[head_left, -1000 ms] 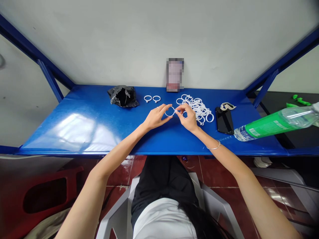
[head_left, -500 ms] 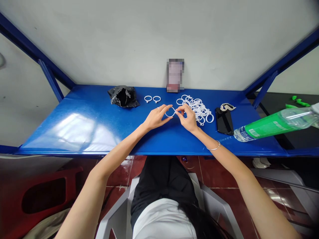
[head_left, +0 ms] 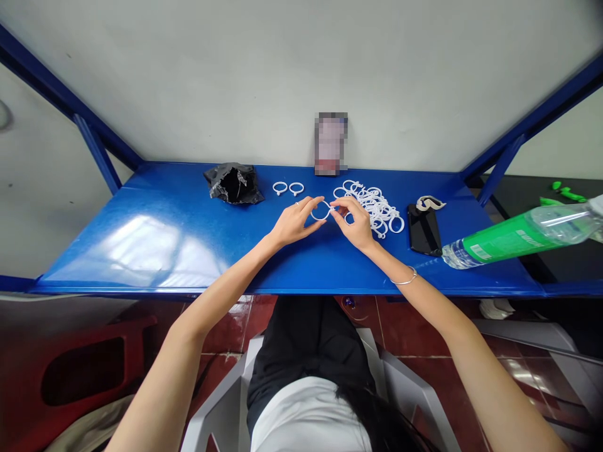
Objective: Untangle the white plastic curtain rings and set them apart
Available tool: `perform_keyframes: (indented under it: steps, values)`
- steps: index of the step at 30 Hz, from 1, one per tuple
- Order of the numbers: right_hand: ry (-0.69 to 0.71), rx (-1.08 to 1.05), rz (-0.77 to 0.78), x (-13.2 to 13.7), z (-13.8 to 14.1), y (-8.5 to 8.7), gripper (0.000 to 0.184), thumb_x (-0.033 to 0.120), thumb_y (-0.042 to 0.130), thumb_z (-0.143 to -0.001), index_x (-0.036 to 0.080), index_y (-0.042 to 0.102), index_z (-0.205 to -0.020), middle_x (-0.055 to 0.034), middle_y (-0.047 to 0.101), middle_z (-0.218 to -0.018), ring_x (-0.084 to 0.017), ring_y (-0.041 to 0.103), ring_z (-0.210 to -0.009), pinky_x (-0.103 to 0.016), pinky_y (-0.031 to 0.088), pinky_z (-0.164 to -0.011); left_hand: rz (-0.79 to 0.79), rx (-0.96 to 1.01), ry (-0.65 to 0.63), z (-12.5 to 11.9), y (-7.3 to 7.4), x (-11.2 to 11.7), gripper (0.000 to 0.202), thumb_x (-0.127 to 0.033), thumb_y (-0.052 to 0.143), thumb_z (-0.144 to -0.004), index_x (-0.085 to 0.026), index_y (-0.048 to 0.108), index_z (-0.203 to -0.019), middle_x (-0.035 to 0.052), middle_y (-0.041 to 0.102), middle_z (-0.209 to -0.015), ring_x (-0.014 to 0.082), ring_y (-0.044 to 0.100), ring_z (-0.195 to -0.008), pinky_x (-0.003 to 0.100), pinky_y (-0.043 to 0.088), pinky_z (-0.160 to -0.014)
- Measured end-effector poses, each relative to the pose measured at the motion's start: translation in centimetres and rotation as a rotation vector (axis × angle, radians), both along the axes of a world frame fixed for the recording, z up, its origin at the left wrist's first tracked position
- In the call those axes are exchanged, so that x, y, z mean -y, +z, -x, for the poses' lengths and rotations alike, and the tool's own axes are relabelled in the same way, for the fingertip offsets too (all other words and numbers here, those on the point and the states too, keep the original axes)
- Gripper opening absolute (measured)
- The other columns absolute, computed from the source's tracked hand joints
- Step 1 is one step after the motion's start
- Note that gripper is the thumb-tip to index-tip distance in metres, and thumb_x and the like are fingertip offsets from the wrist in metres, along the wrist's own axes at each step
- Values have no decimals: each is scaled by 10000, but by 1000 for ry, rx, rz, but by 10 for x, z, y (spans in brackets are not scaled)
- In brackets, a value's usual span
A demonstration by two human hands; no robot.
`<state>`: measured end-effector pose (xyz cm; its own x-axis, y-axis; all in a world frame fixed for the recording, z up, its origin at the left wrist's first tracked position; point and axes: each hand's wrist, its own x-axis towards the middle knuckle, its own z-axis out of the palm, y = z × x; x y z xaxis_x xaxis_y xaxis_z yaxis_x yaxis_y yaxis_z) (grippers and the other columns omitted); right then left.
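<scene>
Mid-frame, I have one white ring (head_left: 318, 219) — left hand (head_left: 296, 223) clamped across its rim, right hand (head_left: 354, 223) pinching its right edge.

We wore a white cloth top (head_left: 306, 417), loose black cloth bottoms (head_left: 311, 351), a thin, curved silver-coloured bangle (head_left: 408, 280) around the right forearm (head_left: 431, 304) and a narrow, pale finger ring (head_left: 297, 203) on the left hand (head_left: 295, 221).
</scene>
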<state>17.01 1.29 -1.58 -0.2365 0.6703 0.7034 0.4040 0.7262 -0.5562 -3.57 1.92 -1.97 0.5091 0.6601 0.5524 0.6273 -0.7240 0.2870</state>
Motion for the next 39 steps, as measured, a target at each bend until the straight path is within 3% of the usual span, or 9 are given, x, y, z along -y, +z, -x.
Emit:
perform_keyframes:
  steps: [14, 31, 39]
  values:
    - [33, -4, -73, 2, 1, 2, 112, 276, 588, -960, 228, 668, -1021, -65, 696, -981, -159, 628, -710, -333, 560, -651, 131, 25, 1, -4, 2, 3, 499, -427, 524, -984, -161, 458, -1401, 140, 614, -1313, 211, 645, -1135, 281, 556, -843]
    - [79, 40, 18, 4, 2, -1, 148, 325, 597, -950, 252, 722, -984, -64, 691, -951, -191, 650, -787, -359, 577, -671, 208, 64, -38, -7, -4, 3, 464, -493, 537, -966, -186, 514, -1313, 114, 641, -1239, 182, 670, -966, 281, 545, -781]
    - [76, 12, -7, 3, 2, -1, 121, 307, 624, -939, 249, 729, -927, -46, 687, -908, -168, 639, -753, -325, 555, -640, 202, 48, -36, -7, -4, 4, 464, -486, 549, -963, -176, 520, -1306, 112, 654, -1200, 172, 674, -922, 267, 533, -757]
